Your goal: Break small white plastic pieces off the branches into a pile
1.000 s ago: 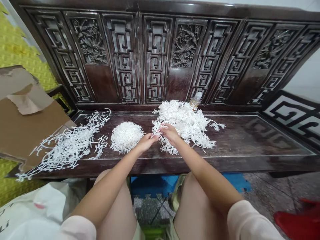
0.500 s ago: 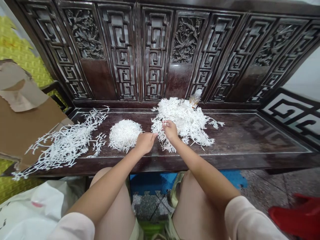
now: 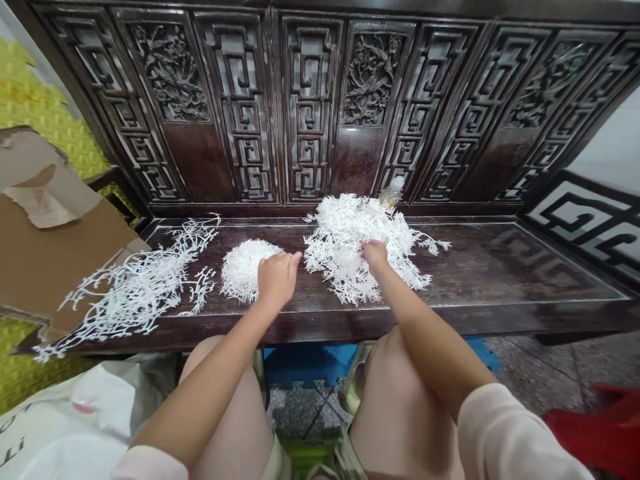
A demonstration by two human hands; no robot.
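Three heaps of white, thin plastic-looking pieces lie on the dark wooden bench. My right hand (image 3: 375, 253) is in the large right heap (image 3: 345, 223) of spiky branched pieces, thumb and fingers pinched together on a piece there. At the right edge of the small round middle heap (image 3: 243, 267) is my left hand (image 3: 279, 277), its fingers curled inward. Whatever those fingers hold, if anything, is hidden. Farther left lies a loose tangle of bare white branching stems (image 3: 135, 290), with a small separate bit (image 3: 201, 288) beside it.
A capped clear bottle (image 3: 393, 192) stands behind the right heap, against the carved bench back (image 3: 360, 157). Torn cardboard (image 3: 75, 253) leans over the bench's left end. A white bag (image 3: 80, 427) is at lower left, a red object (image 3: 600, 427) at lower right.
My right hand has moved right, farther into the large heap. My left hand has drawn back slightly left and turned more upright, so the hands are farther apart.
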